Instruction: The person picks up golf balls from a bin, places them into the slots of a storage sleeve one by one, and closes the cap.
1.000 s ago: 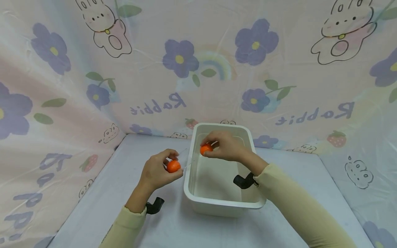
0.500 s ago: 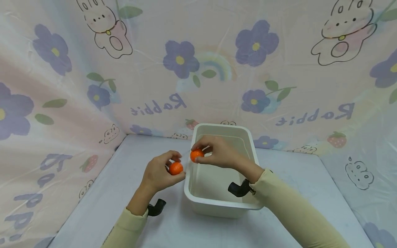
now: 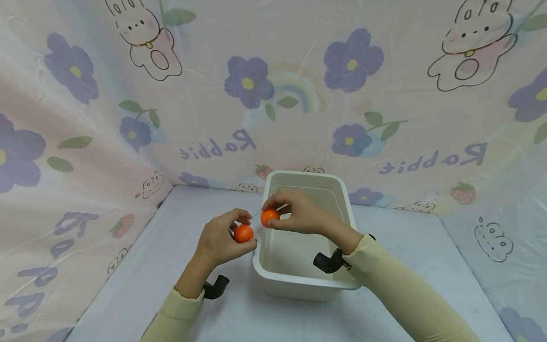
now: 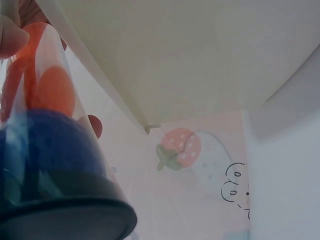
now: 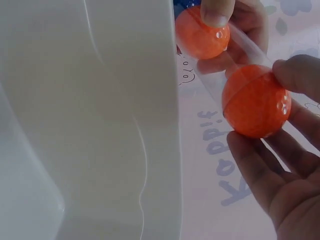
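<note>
My left hand [image 3: 220, 240] holds a clear tube with a dark base [image 4: 75, 220], left of the white bin. Inside the tube, a blue ball [image 4: 50, 150] lies nearest the base. Above it sits an orange ball [image 3: 243, 233], and its upper part is behind my left fingers in the left wrist view. With thumb and fingers, my right hand [image 3: 305, 214] pinches another orange ball [image 5: 256, 101] at the end of the clear tube [image 5: 212, 85] away from the base. Whether that ball is partly inside the tube, I cannot tell.
The deep white bin [image 3: 307, 280] stands on a white-covered table [image 3: 231, 318], its left rim beside both hands. A printed curtain [image 3: 295, 128] encloses the back and sides. Black camera mounts [image 3: 328, 262] stick out from both wrists.
The right hand has brought its orange ball left and slightly down, from over the bin to the tube's end. My left hand has shifted slightly right and down with the tube.
</note>
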